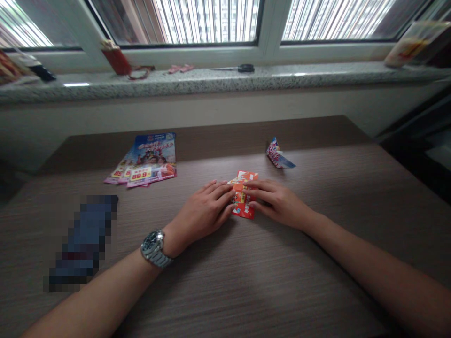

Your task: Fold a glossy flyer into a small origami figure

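A small folded piece of red and orange printed paper [244, 199] lies on the table between my hands. My left hand [207, 206], with a metal watch [155, 247] at its wrist, reaches in from the left; its outstretched fingertips touch the paper's left edge. From the right, my right hand [278, 202] lays its spread fingers over the paper's upper and right part. Both palms face down, and the fingertips hide some of the print. Beyond the right hand stands a small folded blue and pink paper shape [278, 154].
Several printed flyers [155, 159] lie fanned at the back left of the brown table [239, 291]. A blurred-out dark flat object [84, 239] rests near my left forearm. Scissors [243, 68] and a red container [117, 60] are on the windowsill [197, 87].
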{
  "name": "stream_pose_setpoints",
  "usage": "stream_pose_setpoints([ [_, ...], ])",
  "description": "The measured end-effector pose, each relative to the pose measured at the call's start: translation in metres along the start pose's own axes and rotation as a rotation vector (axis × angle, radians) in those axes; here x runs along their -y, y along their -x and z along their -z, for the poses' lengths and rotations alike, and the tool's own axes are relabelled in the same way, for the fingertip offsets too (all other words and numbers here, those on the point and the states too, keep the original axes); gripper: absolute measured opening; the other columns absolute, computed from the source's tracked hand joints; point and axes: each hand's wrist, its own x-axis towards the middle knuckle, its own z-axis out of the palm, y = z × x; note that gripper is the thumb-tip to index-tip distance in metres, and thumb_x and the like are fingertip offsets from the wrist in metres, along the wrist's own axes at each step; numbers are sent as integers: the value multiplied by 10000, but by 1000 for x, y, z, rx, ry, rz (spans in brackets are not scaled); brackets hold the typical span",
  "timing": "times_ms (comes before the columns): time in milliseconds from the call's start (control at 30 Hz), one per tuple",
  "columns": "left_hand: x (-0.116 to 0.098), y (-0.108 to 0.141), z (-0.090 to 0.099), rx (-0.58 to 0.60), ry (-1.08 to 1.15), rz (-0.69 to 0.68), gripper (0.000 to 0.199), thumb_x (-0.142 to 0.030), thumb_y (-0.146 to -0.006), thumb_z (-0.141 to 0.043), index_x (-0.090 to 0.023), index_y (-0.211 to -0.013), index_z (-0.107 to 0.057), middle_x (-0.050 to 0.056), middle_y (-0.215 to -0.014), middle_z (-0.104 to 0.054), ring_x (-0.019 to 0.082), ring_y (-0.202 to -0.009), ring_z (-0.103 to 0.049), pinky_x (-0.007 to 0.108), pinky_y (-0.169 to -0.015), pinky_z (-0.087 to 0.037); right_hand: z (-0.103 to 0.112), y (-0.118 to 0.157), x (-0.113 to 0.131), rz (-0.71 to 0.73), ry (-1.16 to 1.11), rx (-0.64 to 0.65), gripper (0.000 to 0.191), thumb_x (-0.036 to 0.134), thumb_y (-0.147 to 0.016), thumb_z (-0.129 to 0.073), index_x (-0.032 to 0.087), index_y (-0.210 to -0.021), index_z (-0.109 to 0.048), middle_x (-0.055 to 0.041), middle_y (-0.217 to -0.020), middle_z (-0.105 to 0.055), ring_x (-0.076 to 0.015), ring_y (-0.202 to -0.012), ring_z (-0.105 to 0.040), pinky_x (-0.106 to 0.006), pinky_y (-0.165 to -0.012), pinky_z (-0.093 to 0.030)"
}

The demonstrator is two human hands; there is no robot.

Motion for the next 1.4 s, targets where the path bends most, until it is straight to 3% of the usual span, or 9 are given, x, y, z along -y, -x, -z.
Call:
stream_pose_setpoints([
  [167, 1, 0, 0, -10, 21, -16, 333, -322, -1034, -489, -175, -1305, -614, 107, -1424, -599, 269, -1343, -547, 485, -1184, -410, -2, 1, -3, 0, 13, 35, 375, 299, -1008, -567, 225, -1374, -611, -123, -1450, -593, -282, -1391, -511, -508, -1158, -427],
  [433, -6, 1, 4, -18, 3, -111, 351, -312, -1022, -509, -158, -1323, -606, 117, -1363, -635, 280, -1243, -608, 471, -1113, -484, -3, 1, -3, -23, 12, 62, 374, 301, -998, -587, 223, -1363, -618, -127, -1426, -614, -272, -1345, -557, -503, -1151, -438],
  [567, -9, 0, 3, 20, 15, -113, 380, -328, -1025, -506, -182, -1369, -579, 102, -1375, -626, 256, -1272, -594, 477, -1192, -395, -3, 1, -1, -27, 29, 55, 360, 309, -994, -595, 238, -1345, -628, -118, -1423, -619, -281, -1329, -572, -513, -1123, -464],
  [767, -7, 0, 1, -27, -18, -45, 422, -352, -1018, -525, -191, -1407, -551, 103, -1373, -640, 258, -1295, -590, 523, -1241, -293, -2, 1, -1, -24, 53, 41, 368, 300, -994, -589, 216, -1351, -619, -108, -1360, -669, -279, -1306, -584, -502, -1106, -480],
  [967, -2, 2, -2, -28, -12, 14, 372, -348, -999, -569, -185, -1332, -595, 108, -1372, -636, 268, -1265, -607, 477, -1146, -436, -2, 0, 0, 15, 34, 32, 302, 293, -999, -581, 202, -1274, -665, -96, -1342, -682, -260, -1290, -596, -479, -1127, -473],
  [1400, 3, 1, -3, -74, 29, -19, 276, -296, -1018, -546, -194, -1250, -655, 93, -1283, -681, 252, -1161, -652, 428, -1014, -539, 0, -1, 3, 42, 5, 34, 270, 293, -986, -609, 206, -1229, -690, -104, -1317, -692, -255, -1229, -643, -463, -1093, -498],
])
